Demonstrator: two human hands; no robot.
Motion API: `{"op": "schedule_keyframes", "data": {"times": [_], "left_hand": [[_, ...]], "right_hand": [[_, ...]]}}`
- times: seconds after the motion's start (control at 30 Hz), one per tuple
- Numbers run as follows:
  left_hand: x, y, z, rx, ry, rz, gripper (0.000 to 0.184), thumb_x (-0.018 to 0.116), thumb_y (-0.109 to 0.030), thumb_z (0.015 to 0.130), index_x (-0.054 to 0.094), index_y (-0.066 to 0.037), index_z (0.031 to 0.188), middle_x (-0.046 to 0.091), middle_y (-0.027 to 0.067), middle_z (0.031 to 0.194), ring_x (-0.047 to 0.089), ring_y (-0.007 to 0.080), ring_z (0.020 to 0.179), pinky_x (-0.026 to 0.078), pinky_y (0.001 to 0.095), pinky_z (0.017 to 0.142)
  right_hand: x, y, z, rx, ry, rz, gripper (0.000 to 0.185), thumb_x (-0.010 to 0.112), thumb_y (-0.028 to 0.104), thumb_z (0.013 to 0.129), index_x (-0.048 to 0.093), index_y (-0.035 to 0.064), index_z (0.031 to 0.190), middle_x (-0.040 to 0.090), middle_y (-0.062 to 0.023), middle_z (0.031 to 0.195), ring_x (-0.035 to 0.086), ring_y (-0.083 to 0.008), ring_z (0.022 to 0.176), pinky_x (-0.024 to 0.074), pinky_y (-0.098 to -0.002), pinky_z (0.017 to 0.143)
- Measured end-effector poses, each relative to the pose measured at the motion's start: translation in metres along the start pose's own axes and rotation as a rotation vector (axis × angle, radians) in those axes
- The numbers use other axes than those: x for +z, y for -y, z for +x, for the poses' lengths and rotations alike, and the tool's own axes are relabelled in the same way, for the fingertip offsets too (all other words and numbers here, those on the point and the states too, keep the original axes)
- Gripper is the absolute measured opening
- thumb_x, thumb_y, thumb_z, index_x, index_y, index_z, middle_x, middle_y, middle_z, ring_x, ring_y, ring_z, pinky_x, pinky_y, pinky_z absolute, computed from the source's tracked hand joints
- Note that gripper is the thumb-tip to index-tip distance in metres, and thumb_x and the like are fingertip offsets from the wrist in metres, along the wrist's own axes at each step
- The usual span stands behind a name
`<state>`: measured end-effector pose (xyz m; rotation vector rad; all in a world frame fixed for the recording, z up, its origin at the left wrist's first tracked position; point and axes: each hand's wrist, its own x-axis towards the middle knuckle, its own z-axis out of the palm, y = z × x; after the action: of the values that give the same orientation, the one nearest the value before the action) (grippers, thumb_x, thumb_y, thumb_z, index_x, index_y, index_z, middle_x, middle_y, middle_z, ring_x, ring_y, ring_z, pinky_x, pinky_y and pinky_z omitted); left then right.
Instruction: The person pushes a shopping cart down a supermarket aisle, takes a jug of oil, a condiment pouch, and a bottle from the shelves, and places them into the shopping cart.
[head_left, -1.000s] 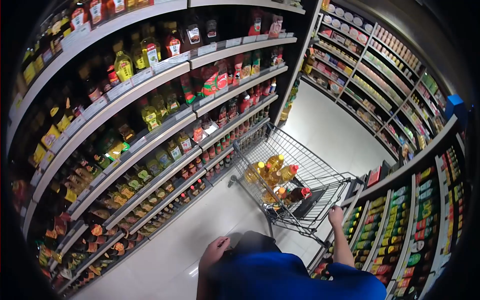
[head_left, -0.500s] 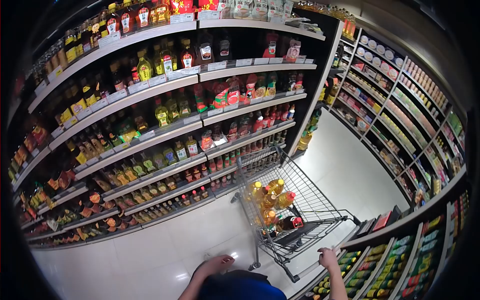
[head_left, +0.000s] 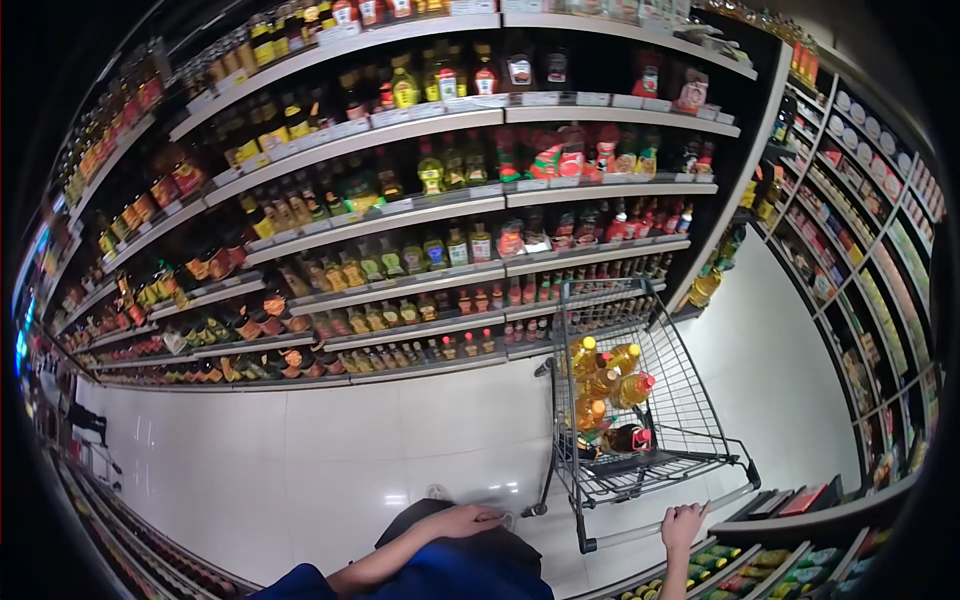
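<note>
My right hand (head_left: 684, 524) is closed around the handlebar (head_left: 625, 537) of a wire shopping cart (head_left: 690, 400). In the cart stand several large bottles of yellow oil (head_left: 632, 390) with yellow, red and orange caps. A dark bottle with a red cap (head_left: 628, 438) lies tilted near them, close to the handle end. My left hand (head_left: 468, 520) hangs in front of my dark trousers, its fingers stretched out and holding nothing. It is apart from the cart.
Long shelves (head_left: 400, 210) of bottles and sauce packets run along the far side. Slanted racks of green and yellow packages (head_left: 790, 570) stand at my lower right. More shelves (head_left: 850, 230) line the right. At the far left edge are a person's dark legs (head_left: 88, 420) beside another cart.
My view has turned left, so shelves and cart appear farther right. More of the aisle shows at left. My left hand has moved across in front of my trousers; my right stays at the handlebar.
</note>
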<state>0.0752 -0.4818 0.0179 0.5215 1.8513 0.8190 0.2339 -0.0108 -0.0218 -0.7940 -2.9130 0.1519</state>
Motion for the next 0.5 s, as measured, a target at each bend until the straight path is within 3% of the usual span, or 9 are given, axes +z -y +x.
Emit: {"op": "schedule_keyframes", "data": {"times": [0.13,0.43,0.5], "left_hand": [[0.006,0.014,-0.019,-0.057,-0.024,0.003,0.055,0.049,-0.054,0.100,0.057,-0.013,0.135,0.065,0.0142,0.126,0.061,0.0276,0.117,0.047,0.0356,0.101],[0.017,0.092,-0.085,0.061,-0.199,-0.182,0.052,0.050,-0.050,0.099,0.062,-0.009,0.127,0.067,0.0151,0.123,0.064,0.0292,0.113,0.047,0.0365,0.099],[0.014,0.116,-0.111,0.054,-0.217,-0.218,0.050,0.053,-0.047,0.100,0.060,-0.007,0.129,0.066,0.0144,0.122,0.062,0.0253,0.114,0.048,0.0339,0.097]], "right_hand": [[0.013,-0.007,-0.002,-0.024,0.043,-0.060,0.039,0.048,0.019,0.083,0.071,-0.0079,0.067,0.069,-0.0203,0.072,0.058,-0.0362,0.091,0.0235,-0.0521,0.118],[0.027,0.036,-0.028,0.036,0.033,-0.121,0.041,0.048,0.024,0.087,0.075,-0.0035,0.072,0.070,-0.0226,0.083,0.059,-0.0363,0.096,0.0293,-0.0493,0.112],[0.031,0.055,-0.035,0.066,0.068,-0.138,0.042,0.047,0.025,0.087,0.075,-0.0030,0.073,0.070,-0.0223,0.085,0.059,-0.0360,0.098,0.0296,-0.0492,0.111]]}}
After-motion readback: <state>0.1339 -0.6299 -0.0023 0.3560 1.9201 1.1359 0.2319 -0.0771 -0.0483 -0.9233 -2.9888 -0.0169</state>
